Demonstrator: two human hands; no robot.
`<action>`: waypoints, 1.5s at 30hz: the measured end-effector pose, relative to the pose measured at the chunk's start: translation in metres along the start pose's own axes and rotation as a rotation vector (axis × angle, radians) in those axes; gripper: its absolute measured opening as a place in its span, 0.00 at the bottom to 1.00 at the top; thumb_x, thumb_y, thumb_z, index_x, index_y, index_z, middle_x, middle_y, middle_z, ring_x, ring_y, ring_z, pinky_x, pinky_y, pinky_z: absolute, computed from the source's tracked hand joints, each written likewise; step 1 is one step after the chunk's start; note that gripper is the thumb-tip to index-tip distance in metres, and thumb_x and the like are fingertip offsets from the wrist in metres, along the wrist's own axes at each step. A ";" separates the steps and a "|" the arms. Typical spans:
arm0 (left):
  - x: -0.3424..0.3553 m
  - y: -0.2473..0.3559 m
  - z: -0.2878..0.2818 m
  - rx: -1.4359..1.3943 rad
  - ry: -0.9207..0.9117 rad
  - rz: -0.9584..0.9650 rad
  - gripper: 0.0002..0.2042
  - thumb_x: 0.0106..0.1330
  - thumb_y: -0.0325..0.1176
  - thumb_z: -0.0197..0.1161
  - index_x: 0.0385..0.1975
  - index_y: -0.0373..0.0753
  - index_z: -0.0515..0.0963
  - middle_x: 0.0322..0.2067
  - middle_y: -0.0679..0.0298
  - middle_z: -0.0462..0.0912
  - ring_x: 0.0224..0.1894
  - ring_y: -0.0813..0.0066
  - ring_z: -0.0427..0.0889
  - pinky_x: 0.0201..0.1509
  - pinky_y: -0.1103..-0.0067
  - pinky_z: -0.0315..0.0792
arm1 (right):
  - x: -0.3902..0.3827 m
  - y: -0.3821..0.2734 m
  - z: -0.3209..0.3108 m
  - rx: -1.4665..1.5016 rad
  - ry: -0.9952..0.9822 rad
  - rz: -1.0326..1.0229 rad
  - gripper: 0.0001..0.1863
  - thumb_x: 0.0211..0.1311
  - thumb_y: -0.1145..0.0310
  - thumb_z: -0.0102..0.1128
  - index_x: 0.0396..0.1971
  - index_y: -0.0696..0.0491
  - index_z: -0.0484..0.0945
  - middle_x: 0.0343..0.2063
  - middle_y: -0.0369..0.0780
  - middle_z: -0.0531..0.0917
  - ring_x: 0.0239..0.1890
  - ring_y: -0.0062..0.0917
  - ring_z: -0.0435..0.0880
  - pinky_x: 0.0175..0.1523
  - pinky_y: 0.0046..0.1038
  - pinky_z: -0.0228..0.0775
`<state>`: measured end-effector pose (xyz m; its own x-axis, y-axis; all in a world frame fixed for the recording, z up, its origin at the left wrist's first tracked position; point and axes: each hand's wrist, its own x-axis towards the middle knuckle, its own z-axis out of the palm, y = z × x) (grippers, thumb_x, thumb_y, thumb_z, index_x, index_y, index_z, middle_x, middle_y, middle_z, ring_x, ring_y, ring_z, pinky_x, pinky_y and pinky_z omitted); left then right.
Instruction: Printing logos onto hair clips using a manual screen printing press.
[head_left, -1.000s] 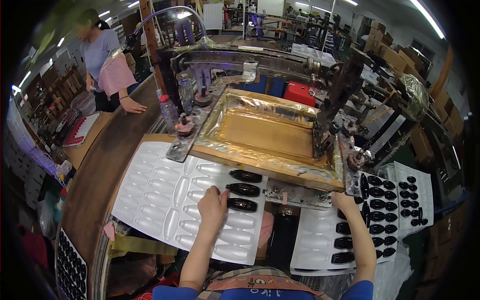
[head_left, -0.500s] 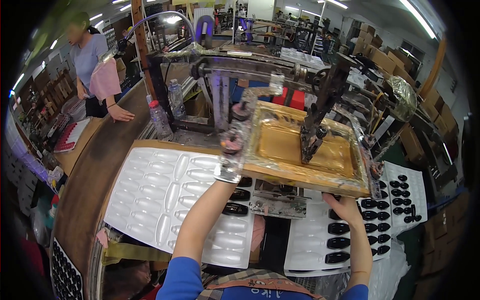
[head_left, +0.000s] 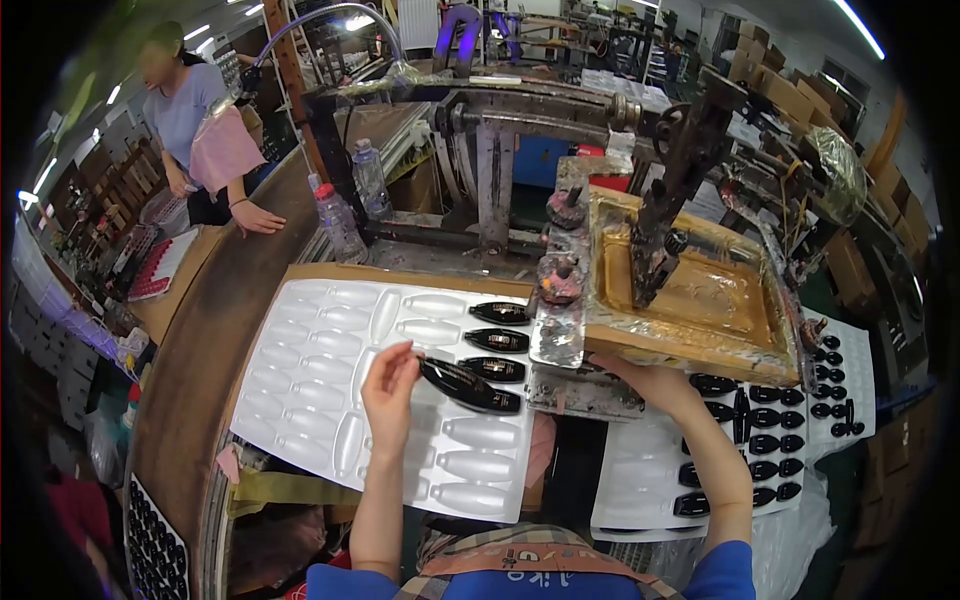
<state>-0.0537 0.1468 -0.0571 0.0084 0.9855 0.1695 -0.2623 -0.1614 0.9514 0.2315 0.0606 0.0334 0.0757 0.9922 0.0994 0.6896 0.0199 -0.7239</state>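
Piece (head_left: 468, 386), glossy, black and tapered, slants from the left hand (head_left: 388, 388).

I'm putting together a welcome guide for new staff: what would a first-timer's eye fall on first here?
Likely the rectangular wooden frame with a shiny golden screen, right of centre, with the bare right hand at its lower edge. Then the glossy black, tapered piece slanting from the bare left hand over a white moulded tray.

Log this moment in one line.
left hand: holds black piece tilted over white tray | right hand: at wooden frame's near edge, grip unclear
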 end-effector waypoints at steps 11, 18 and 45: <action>-0.063 -0.050 0.003 -0.137 0.015 -0.087 0.08 0.59 0.20 0.50 0.38 0.32 0.66 0.36 0.61 0.74 0.39 0.81 0.73 0.45 0.86 0.66 | -0.034 0.036 -0.002 -0.167 0.191 -0.106 0.19 0.56 0.66 0.52 0.45 0.60 0.68 0.44 0.47 0.73 0.47 0.33 0.71 0.51 0.27 0.60; -0.075 -0.059 -0.008 0.177 -0.013 -0.082 0.08 0.58 0.21 0.51 0.38 0.31 0.68 0.38 0.59 0.75 0.42 0.75 0.73 0.45 0.84 0.66 | -0.056 0.122 -0.017 0.158 0.495 0.112 0.13 0.57 0.73 0.45 0.41 0.60 0.70 0.41 0.44 0.75 0.44 0.31 0.71 0.52 0.27 0.59; 0.042 0.002 0.114 0.733 -0.538 0.628 0.08 0.54 0.30 0.55 0.31 0.35 0.74 0.31 0.56 0.77 0.36 0.63 0.75 0.42 0.73 0.68 | -0.049 0.130 -0.042 -0.196 0.244 0.201 0.18 0.48 0.71 0.56 0.42 0.58 0.70 0.38 0.46 0.76 0.43 0.30 0.74 0.47 0.27 0.63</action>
<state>0.0563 0.1816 -0.0191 0.5398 0.5942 0.5962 0.2669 -0.7926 0.5483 0.3472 0.0093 -0.0370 0.3771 0.9147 0.1457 0.7663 -0.2197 -0.6038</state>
